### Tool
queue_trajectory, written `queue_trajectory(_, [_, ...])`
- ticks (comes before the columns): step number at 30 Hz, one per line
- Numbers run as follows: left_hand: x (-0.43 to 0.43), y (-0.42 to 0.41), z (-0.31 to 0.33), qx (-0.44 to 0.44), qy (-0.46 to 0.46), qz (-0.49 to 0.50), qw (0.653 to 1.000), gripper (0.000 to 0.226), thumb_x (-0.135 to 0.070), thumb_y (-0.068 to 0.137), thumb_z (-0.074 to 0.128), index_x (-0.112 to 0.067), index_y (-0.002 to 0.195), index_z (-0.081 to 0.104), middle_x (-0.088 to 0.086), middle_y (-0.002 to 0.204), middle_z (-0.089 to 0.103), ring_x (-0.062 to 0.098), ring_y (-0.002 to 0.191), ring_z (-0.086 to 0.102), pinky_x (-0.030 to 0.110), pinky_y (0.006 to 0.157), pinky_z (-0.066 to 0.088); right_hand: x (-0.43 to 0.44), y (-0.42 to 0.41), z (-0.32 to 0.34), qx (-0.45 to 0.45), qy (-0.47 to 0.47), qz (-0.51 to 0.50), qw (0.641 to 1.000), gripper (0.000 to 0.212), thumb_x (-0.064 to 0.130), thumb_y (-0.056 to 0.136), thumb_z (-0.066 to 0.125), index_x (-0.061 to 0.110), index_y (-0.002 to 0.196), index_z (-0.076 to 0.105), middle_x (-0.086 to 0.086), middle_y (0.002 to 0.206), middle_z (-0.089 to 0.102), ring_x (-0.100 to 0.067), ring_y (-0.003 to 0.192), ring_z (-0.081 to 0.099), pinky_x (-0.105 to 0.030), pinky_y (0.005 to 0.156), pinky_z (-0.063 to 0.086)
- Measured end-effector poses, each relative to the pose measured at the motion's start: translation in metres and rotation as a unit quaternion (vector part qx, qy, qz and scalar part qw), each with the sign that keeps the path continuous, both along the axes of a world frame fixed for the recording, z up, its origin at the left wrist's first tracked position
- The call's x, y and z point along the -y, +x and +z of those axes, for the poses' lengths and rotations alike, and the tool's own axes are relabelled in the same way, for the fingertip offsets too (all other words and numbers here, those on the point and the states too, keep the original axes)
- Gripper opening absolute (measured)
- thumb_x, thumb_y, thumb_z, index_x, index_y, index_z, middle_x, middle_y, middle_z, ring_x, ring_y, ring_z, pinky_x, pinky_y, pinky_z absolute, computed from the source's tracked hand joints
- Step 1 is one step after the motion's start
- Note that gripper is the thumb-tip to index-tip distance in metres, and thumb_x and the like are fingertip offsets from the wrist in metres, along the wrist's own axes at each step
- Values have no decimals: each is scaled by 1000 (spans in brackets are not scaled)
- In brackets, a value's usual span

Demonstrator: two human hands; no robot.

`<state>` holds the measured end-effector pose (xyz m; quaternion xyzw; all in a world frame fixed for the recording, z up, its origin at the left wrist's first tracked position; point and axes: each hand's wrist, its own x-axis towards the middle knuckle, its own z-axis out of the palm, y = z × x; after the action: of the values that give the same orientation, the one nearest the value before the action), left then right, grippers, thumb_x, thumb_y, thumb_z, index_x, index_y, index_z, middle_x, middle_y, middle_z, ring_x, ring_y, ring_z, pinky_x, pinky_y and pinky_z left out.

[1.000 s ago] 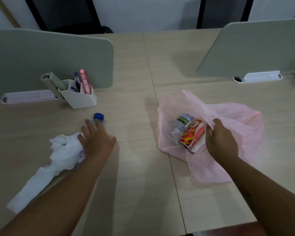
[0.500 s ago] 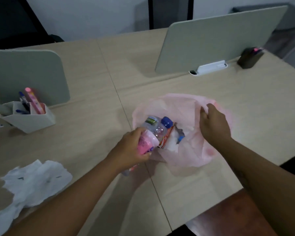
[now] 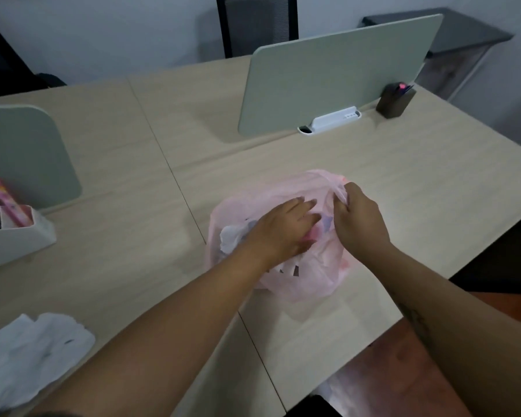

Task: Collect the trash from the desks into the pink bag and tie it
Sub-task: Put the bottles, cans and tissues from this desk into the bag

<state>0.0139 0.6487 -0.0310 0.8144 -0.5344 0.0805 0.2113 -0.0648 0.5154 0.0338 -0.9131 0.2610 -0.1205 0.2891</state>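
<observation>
bag (image 3: 301, 284) sits on the desk (image 3: 373, 164) near the front edge, mouth open. right grip (image 3: 358, 221) is pinching its rim, left grip (image 3: 283, 230) is inside the mouth, fingers straight and flat on the trash (image 3: 232, 239), grasping nothing. 1 tissue (image 3: 33, 344) lies far left on the desk

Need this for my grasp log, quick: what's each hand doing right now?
Left hand: open, fingers straight, inside the pink bag.
Right hand: closed, pinching the pink bag's rim.
</observation>
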Motion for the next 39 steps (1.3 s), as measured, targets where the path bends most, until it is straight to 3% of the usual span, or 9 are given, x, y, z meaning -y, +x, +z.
queue_trajectory(4, [-59,-6,-23,70,-164,159,971,36,-39,77,70,-18,105,60,10,108,65,35,98,58,43,85,45,4,2,-1,26,32,-55,998,15,22,96,37,13,98,49,-9,91,61,-36,83,56,-43,72,49])
queue_trajectory(7, [-96,-14,-57,-58,-83,375,922,69,-57,74,65,-21,127,40,14,138,45,39,123,42,50,100,37,2,3,-2,32,38,-66,997,14,18,94,37,12,97,48,-11,91,60,-36,82,55,-44,72,49])
queue_trajectory(11, [-86,-15,-80,-263,42,387,883,106,-77,73,55,-31,153,2,6,163,0,38,146,12,54,115,18,-8,5,-5,26,40,-36,998,13,17,96,36,11,95,48,-10,87,59,-35,81,56,-45,72,49])
queue_trajectory(17, [-73,3,-73,-458,-259,474,706,72,-51,83,66,-17,137,31,15,126,53,31,109,58,38,86,50,-13,2,2,37,27,1,999,12,13,96,38,10,97,49,-6,83,56,-31,76,51,-41,70,45])
queue_trajectory(19, [-90,11,-74,-475,-200,473,714,26,-38,92,57,-13,100,52,12,90,62,29,80,60,31,63,43,-10,4,5,38,31,-13,999,11,15,97,37,10,94,47,-4,79,54,-31,76,51,-39,68,42])
queue_trajectory(21, [-107,16,-76,-442,-166,469,747,24,-24,96,49,-14,74,47,6,71,54,24,69,50,30,54,35,-9,7,6,37,41,-25,998,13,17,97,38,8,93,47,-4,77,53,-31,75,52,-39,67,42])
queue_trajectory(26, [-155,44,-25,-340,-266,535,726,20,-17,98,40,-11,89,56,14,89,61,25,78,55,33,67,42,-31,26,20,91,61,-36,993,13,12,94,37,10,100,49,-6,84,57,-30,78,54,-38,68,44])
queue_trajectory(31, [-236,42,29,-239,-242,536,773,23,-16,100,38,-10,94,60,9,85,57,24,78,51,30,64,32,-92,57,32,82,29,117,989,15,7,90,38,6,99,49,-18,92,61,-37,82,55,-39,67,42])
queue_trajectory(39, [-365,-27,22,-275,-276,593,705,16,-31,100,46,-24,92,58,2,83,64,27,79,62,30,63,47,-218,68,17,84,46,251,963,34,19,91,37,24,124,45,-13,102,66,-39,89,61,-47,78,53])
